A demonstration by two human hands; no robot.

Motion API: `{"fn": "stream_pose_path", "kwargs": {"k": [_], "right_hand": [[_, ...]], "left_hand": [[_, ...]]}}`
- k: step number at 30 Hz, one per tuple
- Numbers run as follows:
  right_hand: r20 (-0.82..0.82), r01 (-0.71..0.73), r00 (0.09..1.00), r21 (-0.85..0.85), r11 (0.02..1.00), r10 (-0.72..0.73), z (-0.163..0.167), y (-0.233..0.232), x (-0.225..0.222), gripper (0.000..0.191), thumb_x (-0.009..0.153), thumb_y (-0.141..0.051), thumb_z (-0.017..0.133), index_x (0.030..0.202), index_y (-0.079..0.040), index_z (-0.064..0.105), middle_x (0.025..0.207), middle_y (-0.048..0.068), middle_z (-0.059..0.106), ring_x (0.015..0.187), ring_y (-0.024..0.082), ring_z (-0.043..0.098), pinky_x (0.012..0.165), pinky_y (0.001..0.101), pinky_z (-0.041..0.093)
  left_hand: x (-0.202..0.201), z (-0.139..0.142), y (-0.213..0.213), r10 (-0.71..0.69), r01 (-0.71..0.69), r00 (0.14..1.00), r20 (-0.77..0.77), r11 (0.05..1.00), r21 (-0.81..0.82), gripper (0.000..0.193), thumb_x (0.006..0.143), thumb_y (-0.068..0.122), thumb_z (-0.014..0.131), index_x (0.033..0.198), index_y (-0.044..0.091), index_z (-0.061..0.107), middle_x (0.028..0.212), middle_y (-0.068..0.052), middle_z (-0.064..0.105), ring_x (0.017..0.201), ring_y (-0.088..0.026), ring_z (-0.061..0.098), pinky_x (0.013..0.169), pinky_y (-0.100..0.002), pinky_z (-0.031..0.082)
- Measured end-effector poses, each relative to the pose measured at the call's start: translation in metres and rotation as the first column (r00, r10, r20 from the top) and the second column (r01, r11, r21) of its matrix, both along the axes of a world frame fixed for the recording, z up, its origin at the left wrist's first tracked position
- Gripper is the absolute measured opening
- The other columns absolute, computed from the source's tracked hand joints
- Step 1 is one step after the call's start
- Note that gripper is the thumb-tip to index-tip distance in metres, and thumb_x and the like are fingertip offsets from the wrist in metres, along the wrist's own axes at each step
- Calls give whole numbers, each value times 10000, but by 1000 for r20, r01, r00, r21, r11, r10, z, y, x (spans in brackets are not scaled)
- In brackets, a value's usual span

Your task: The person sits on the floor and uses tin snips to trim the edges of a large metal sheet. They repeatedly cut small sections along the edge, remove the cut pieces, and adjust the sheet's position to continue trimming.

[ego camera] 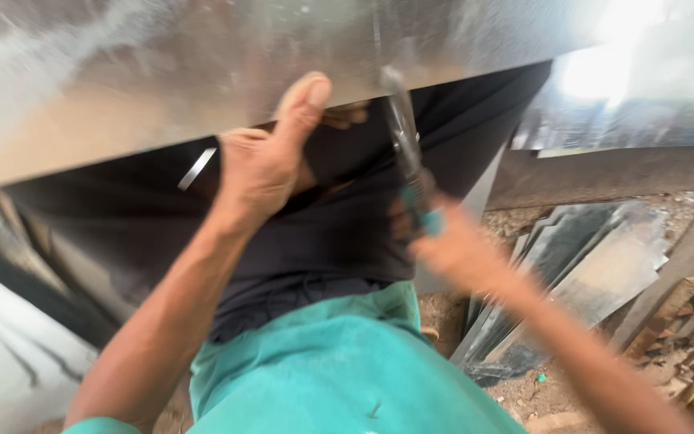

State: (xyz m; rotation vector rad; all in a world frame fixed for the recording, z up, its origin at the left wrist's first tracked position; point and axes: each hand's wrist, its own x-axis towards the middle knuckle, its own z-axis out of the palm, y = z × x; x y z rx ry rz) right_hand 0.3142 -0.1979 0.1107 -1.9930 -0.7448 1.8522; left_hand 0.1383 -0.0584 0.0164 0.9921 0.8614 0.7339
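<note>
Two hands, metal sheet above, snips

This is a rough sheet-metal workshop, open to daylight. A large, shiny grey sheet of metal fills the view from nine o'clock across twelve, its surface scratched and reflective. At three to four o'clock a stack of cut, dull grey metal offcuts with angled edges leans on bare, gritty earth floor. Just beyond, at four o'clock, rough brown wooden blocks and scrap lumber lie in a heap. A long dark metal beam runs across at two to three o'clock. Bright daylight glares off more sheet metal at one o'clock. At eight o'clock pale grey sheets lean aslant.
</note>
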Motion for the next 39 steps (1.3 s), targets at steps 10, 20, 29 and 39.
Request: {"fn": "stream_pose_path", "kwargs": {"k": [10, 20, 29, 39], "right_hand": [[-53, 550, 827, 283, 786, -560, -74, -32, -118, 342, 727, -118, 495, 1034, 19, 555, 823, 75, 555, 731, 171, 523, 640, 324, 469], [851, -230, 524, 188, 955, -41, -24, -43, -5, 201, 753, -100, 645, 871, 1, 519, 641, 177, 546, 550, 371, 580, 518, 471, 462], [478, 108, 857, 201, 974, -193, -71, -149, -43, 261, 737, -242, 623, 859, -19, 685, 697, 170, 639, 664, 302, 626, 672, 430, 526], [367, 343, 859, 105, 933, -357, -81, -135, -41, 178, 701, -138, 616, 768, 25, 638, 582, 120, 611, 538, 232, 612, 525, 368, 484]], "left_hand": [[33, -20, -17, -111, 115, 993, 40, 985, -131, 400, 1042, 270, 699, 1332, -5, 685, 1118, -58, 790, 967, -96, 717, 864, -236, 562], [59, -10, -22, 224, -122, 943, 246, 921, -370, 401, 968, 294, 785, 1244, 11, 717, 947, -65, 761, 807, -125, 691, 753, -279, 552], [80, -15, -21, -97, 92, 995, -37, 988, -123, 441, 891, 453, 791, 1064, 48, 811, 908, 12, 764, 774, -13, 677, 658, -204, 536], [26, -2, 1, -281, 382, 890, -359, 890, 251, 800, 648, 387, 946, 1282, 15, 632, 1249, -177, 676, 1140, -288, 632, 962, -411, 519]]}}
